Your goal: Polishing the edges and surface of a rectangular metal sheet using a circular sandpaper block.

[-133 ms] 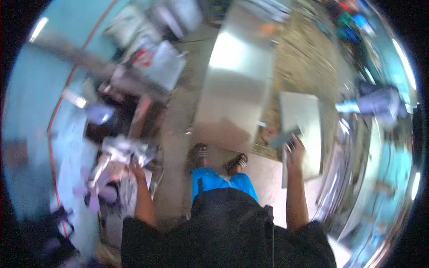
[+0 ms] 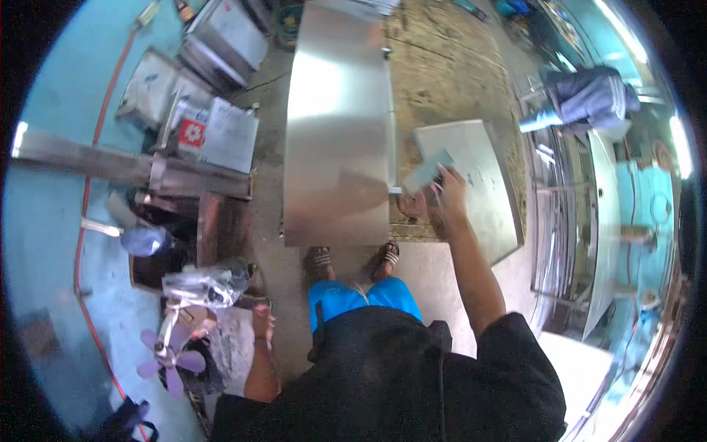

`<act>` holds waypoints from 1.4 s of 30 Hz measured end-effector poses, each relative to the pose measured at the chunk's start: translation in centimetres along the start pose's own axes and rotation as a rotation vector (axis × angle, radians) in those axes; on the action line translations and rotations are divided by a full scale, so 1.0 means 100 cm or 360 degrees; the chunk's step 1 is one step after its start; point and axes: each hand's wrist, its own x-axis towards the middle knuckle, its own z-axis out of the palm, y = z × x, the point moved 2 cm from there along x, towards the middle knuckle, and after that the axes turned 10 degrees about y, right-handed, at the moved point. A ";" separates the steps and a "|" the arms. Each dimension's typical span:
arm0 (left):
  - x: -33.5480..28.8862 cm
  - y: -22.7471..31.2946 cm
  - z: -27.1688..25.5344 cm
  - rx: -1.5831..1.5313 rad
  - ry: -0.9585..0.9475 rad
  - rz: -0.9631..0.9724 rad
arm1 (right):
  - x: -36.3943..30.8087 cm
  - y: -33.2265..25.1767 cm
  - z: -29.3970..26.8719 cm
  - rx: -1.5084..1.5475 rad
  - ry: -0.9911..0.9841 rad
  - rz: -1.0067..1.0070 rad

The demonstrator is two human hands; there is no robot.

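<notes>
My right hand [image 2: 453, 193] is closed round one end of a thin, flat, grey-green rectangular piece [image 2: 429, 172]. It holds the piece above the near edge of the worktable, between a long shiny metal sheet [image 2: 339, 147] and a smaller pale panel [image 2: 475, 173]. My left hand [image 2: 263, 324] is low at my left side, by the edge of a paper-covered surface [image 2: 234, 342]. Its fingers are curled in, and whatever may be inside them is hidden. Near it lies a clear plastic-wrapped bundle [image 2: 210, 286].
The worn wooden tabletop [image 2: 449, 74] carries the sheet and panel. On the left are a fan with purple blades [image 2: 171, 361], a purple-grey cap [image 2: 146, 241] and white boxes [image 2: 230, 136]. A rack of long metal lengths [image 2: 563, 221] stands right, with a dark jacket [image 2: 593, 99] above.
The view has swung, so the table and boxes sit further left. My left hand has drawn back from the plastic-wrapped bundle toward my body. The right hand still holds the flat piece.
</notes>
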 end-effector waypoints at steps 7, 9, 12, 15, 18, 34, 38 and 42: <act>-0.123 -0.047 0.097 0.1686 0.0026 0.0084 | 0.132 0.057 -0.054 -0.1023 0.0415 -0.0768; -0.128 -0.036 0.114 0.1680 -0.0187 0.0330 | 0.134 0.057 -0.020 -0.1148 0.0228 -0.0666; -0.164 0.010 0.252 0.2161 -0.0531 0.1012 | 0.125 0.047 -0.012 -0.0841 -0.0011 -0.0047; -0.228 0.042 0.429 0.2130 -0.0886 0.1278 | 0.122 0.009 -0.040 -0.1499 -0.0148 -0.0733; -0.242 0.018 0.540 0.2348 -0.0894 0.1769 | 0.060 -0.040 -0.081 -0.0943 -0.0220 -0.0853; -0.154 -0.030 0.687 0.3591 -0.0325 0.1946 | -0.166 0.111 -0.561 -0.0463 0.1021 0.0388; -0.148 -0.025 0.678 0.3587 -0.0310 0.1962 | -0.131 0.082 -0.545 -0.0499 0.0958 0.0265; -0.151 -0.029 0.675 0.3568 -0.0293 0.2095 | -0.083 0.039 -0.514 -0.0785 0.0842 0.0000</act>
